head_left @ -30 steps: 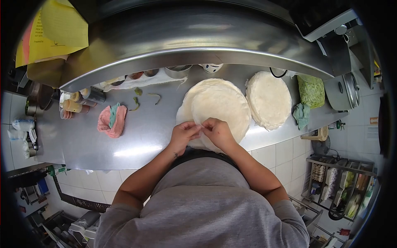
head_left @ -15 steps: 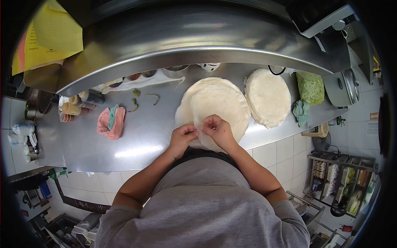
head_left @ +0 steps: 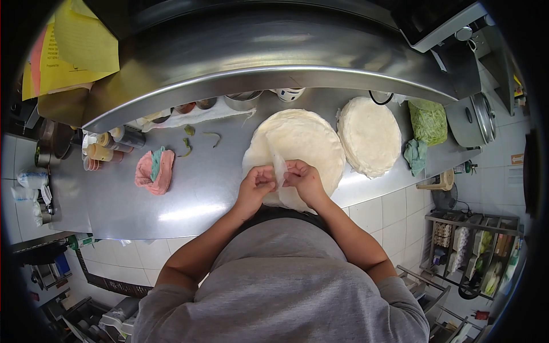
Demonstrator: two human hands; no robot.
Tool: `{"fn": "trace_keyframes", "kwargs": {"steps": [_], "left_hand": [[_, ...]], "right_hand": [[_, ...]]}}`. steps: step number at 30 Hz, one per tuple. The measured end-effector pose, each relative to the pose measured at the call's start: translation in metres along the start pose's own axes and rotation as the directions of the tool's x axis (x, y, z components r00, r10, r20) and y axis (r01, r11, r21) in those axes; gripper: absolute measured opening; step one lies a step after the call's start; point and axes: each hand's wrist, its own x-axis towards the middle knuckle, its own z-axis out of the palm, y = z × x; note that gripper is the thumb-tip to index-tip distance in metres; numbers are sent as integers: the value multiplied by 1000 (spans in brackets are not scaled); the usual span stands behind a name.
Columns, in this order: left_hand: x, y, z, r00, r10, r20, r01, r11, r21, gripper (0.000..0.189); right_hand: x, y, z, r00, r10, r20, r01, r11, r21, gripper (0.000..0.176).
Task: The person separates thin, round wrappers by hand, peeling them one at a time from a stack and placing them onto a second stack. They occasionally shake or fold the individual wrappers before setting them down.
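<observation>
A stack of thin, round, pale dough wrappers [head_left: 311,137] lies on the steel counter in front of my body. Over its near left part, a single thin dough wrapper [head_left: 279,164] is lifted into an upright fold between my hands. My left hand [head_left: 257,186] is closed in a pinch on the left side of this fold. On the other side, my right hand [head_left: 304,182] pinches the same wrapper between thumb and fingers. The wrapper's lower part hangs toward the counter's front edge. Fingers partly hide where each hand grips it.
A second wrapper stack [head_left: 370,136] stands to the right, near a bag of shredded greens [head_left: 428,123] and a green cloth [head_left: 416,155]. On the left are a pink cloth [head_left: 162,178], green chillies [head_left: 213,137] and bottles [head_left: 103,151]. A steel shelf [head_left: 274,74] overhangs the counter's back.
The loose wrapper, lying nearly flat over the stack before, now rises in a fold between my hands. My left hand has moved slightly upward, its fingers spread further along the wrapper.
</observation>
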Motion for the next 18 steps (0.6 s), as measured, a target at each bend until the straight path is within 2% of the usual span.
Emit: {"fn": "trace_keyframes", "kwargs": {"steps": [1,3,5,9,11,15,17,18], "left_hand": [[0,0,0,1000,-17,14,16,999,40,35],[0,-1,-1,999,-33,26,30,996,80,37],[-1,-3,3,994,24,108,-37,992,123,41],[-4,8,13,991,95,97,-112,974,195,47],[-3,11,12,999,-24,29,21,993,120,45],[-4,11,12,998,-64,-3,64,991,115,34],[-1,-3,4,998,-57,5,54,968,245,23],[-2,-1,3,998,-58,6,55,968,245,23]], "right_hand": [[-1,-3,0,997,74,1,-74,988,135,21],[-2,-2,0,997,74,-8,-72,987,146,23],[-2,-1,0,997,73,-18,-70,985,157,26],[0,2,1,999,42,2,-42,987,156,27],[2,3,1,998,56,9,-56,980,190,29],[1,5,2,1000,-14,11,12,987,162,31],[0,5,3,999,-38,8,37,992,121,31],[0,5,3,999,-44,1,43,990,136,30]]}}
